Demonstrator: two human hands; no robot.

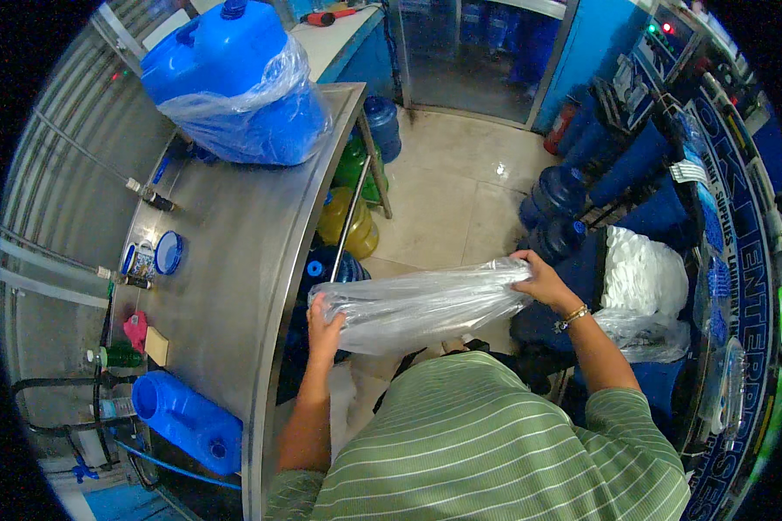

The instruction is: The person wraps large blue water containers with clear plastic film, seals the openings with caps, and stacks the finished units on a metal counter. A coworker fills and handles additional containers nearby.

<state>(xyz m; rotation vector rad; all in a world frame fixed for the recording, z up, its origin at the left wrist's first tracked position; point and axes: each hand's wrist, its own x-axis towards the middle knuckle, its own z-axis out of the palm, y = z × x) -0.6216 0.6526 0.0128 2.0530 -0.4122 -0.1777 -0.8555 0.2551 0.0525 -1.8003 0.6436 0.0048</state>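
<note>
A clear plastic bag (421, 304) is stretched sideways in front of my body, above the floor. My left hand (325, 328) grips its left end, close to the metal table's edge. At the other end, my right hand (543, 282) has the gathered, narrower part of the bag pinched in its fingers. A bracelet circles my right wrist. On the table's far end stands a big blue water container (226, 78), its lower part wrapped in clear plastic.
The steel table (226, 286) runs along my left, holding a blue jug (187, 421), a blue lid (168, 253), and a yellow sponge (156, 346). Round water bottles (347, 221) stand beneath it. More bottles (554, 195) and a white stack (643, 269) are at right. A glass door (478, 61) is ahead.
</note>
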